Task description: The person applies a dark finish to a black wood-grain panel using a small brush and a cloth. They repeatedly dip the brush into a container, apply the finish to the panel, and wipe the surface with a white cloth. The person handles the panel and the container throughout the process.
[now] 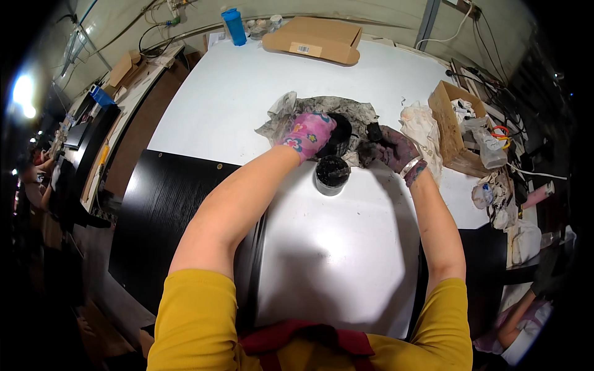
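My left hand (311,135), in a pink flowered glove, is closed on the near side of a black round piece (338,131); its exact kind is unclear. Beneath it a crumpled grey cloth (346,107), smeared with black, lies on the white table. To the right, my right hand (398,149) wears a similar glove stained dark. Its fingers pinch a small black wad (374,132), perhaps a sponge or rag. Just nearer to me than both hands stands an open clear jar (331,177) with black stuff inside and on its rim.
Black panels (179,216) lie at the near left and near right of the white table (216,86). A cardboard box (455,130) of rags and a pale cloth (421,133) sit at right. Behind are a flat carton (315,40) and a blue bottle (234,27). People are at both sides.
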{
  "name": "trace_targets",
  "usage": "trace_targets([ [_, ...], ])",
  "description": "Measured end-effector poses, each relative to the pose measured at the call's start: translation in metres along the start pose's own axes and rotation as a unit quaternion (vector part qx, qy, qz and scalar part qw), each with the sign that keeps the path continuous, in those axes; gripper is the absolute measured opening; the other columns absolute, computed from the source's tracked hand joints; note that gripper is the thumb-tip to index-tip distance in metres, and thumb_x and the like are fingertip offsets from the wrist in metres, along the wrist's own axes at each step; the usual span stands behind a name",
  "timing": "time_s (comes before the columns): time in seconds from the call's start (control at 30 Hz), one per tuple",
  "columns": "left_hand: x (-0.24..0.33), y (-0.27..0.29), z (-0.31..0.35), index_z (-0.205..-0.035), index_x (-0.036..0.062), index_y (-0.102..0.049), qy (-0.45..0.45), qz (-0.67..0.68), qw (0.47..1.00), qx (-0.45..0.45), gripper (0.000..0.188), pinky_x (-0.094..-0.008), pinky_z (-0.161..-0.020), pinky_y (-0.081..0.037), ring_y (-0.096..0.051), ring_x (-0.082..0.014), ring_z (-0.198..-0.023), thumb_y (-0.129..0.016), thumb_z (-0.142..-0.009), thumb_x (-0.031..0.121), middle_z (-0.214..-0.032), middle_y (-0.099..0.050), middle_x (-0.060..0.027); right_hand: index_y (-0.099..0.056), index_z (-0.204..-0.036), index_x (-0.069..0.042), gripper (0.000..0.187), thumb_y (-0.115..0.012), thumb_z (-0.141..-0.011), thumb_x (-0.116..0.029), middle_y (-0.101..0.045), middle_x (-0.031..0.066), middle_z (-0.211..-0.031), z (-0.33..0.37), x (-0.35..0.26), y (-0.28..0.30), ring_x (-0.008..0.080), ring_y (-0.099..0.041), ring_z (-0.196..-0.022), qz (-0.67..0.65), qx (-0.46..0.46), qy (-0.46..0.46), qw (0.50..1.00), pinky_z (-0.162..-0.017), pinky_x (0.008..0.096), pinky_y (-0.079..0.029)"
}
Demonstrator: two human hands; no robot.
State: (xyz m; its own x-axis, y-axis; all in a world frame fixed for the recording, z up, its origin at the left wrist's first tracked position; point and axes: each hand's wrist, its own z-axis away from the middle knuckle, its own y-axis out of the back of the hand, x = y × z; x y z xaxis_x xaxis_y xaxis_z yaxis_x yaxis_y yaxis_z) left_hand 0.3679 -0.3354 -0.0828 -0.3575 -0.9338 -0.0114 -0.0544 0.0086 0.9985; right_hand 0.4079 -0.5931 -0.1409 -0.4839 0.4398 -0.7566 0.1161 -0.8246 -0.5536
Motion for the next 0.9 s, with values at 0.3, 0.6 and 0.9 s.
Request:
trace_targets([
  [0.3, -0.02, -0.042, 0.009, -0.096, 0.0083, -0.068, -0.105, 0.076, 0.979, 0.155, 0.016, -0.0438, -0.075, -0.055, -0.067, -0.0345, -0.089, -0.062, -0.082, 0.013, -0.09, -0.068, -0.015, -0.06, -0.116, -0.005, 0.029, -0.062, -0.092, -0.02, -0.067, 0.0122, -0.103, -0.038, 0.033, -0.026, 0.0237, -0.064, -0.094, 0.503, -0.01, 0.387, 0.773, -0.084, 0.0337, -0.051],
  [0.6, -0.015, -0.04, 0.012, -0.096, 0.0075, -0.068, -0.094, 0.108, 0.974, 0.173, 0.016, -0.0435, -0.078, -0.054, -0.067, -0.0338, -0.091, -0.062, -0.082, 0.013, -0.09, -0.068, -0.0153, -0.061, -0.108, -0.011, 0.023, -0.06, -0.086, -0.014, -0.061, 0.0162, -0.102, -0.029, 0.025, -0.024, 0.0366, -0.061, -0.095, 0.771, -0.015, 0.353, 0.531, -0.08, 0.0438, -0.051],
  [0.9, -0.011, -0.04, 0.006, -0.101, 0.0107, -0.068, -0.112, -0.051, 0.991, 0.054, 0.023, -0.0405, -0.079, -0.055, -0.067, -0.0307, -0.093, -0.059, -0.081, 0.007, -0.1, -0.067, -0.0122, -0.059, -0.116, -0.008, 0.027, -0.059, -0.09, -0.013, -0.065, 0.0135, -0.105, -0.012, 0.031, -0.03, 0.0302, -0.064, -0.093, 0.678, 0.038, 0.356, 0.642, -0.081, 0.0392, -0.052],
])
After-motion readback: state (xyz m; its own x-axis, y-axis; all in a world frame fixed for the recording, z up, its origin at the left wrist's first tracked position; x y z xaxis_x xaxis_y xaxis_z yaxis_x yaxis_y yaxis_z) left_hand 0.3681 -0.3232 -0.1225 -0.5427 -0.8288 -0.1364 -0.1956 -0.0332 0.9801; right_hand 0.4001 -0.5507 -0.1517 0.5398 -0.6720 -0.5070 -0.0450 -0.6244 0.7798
